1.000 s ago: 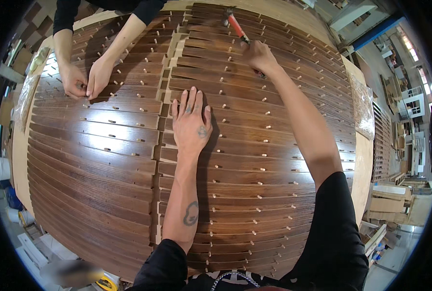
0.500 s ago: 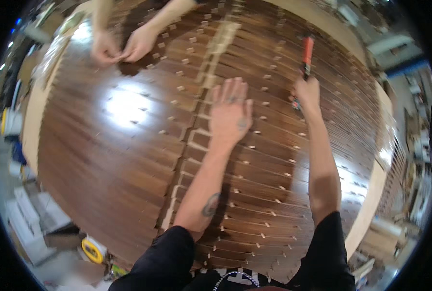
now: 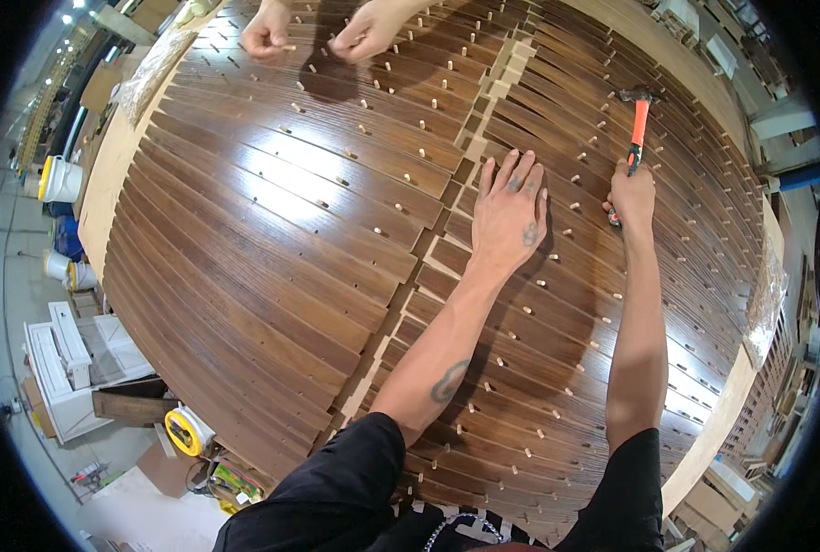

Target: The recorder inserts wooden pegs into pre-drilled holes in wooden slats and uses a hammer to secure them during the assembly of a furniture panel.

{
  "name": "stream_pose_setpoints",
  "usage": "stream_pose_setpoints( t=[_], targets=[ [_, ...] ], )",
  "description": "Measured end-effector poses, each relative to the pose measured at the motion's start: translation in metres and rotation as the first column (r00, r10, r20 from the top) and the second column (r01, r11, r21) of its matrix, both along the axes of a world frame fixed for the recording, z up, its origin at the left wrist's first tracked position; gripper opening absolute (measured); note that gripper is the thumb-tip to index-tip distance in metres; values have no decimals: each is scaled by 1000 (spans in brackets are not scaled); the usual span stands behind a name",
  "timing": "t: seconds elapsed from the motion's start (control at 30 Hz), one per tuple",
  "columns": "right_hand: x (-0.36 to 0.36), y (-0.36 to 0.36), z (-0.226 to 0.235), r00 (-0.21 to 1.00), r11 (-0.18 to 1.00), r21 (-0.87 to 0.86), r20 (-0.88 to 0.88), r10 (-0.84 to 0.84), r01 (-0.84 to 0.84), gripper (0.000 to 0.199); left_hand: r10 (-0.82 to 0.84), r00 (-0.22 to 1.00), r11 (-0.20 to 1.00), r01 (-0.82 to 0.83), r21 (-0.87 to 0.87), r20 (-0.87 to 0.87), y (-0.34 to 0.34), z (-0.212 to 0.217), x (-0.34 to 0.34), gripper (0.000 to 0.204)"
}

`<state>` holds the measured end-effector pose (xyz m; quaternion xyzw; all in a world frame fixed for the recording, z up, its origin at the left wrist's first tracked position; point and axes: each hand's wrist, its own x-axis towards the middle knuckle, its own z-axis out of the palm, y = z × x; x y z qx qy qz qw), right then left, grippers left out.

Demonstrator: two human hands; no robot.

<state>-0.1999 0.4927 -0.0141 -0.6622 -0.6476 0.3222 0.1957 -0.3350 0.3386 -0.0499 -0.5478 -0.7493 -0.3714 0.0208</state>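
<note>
My left hand (image 3: 509, 219) lies with outstretched fingers on the dark brown wooden boards (image 3: 235, 304), just right of the gap between two rows of them. My right hand (image 3: 632, 198) is closed round the handle of a hammer (image 3: 641, 124). The orange-red part of the handle points away from me, and the dark head is at its far end above the boards. Small pale wooden dowels stand up from the boards in rows; one dowel (image 3: 575, 179) is between my two hands.
At the far left, a co-worker's hands (image 3: 362, 32) are over the boards, with a dowel in the fingers of one. Plastic wrap (image 3: 152, 78) covers part of the pale left edge. White buckets (image 3: 60, 179), white furniture parts (image 3: 69, 354) and a yellow-lidded tub (image 3: 187, 431) stand on the left.
The whole view has shifted, so boards and hands appear farther right. The co-worker's hands have come apart and moved farther off. My right hand keeps its hold on the hammer.
</note>
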Motion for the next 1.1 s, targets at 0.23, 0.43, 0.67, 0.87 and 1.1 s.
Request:
stream_pose_setpoints(
  t=[0.23,0.43,0.67,0.87,1.1],
  targets=[
    [0,0,-2,997,995,84,38,-65,62,36,289,917,926,-340,162,275,0,24,-55,10],
    [8,16,-32,991,978,185,71,-113,98,36,476,836,873,-487,32,-271,9,-9,-184,30],
    [-1,-1,-8,983,981,53,4,-186,185,36,481,835,810,-540,-229,-266,31,16,-202,20],
    [0,0,-14,987,981,111,10,-162,160,34,318,851,871,-436,-225,-419,28,11,-208,16],
    [3,-4,-4,994,988,107,25,-111,108,32,209,849,884,-376,-279,-485,30,15,-199,17]
  ],
)
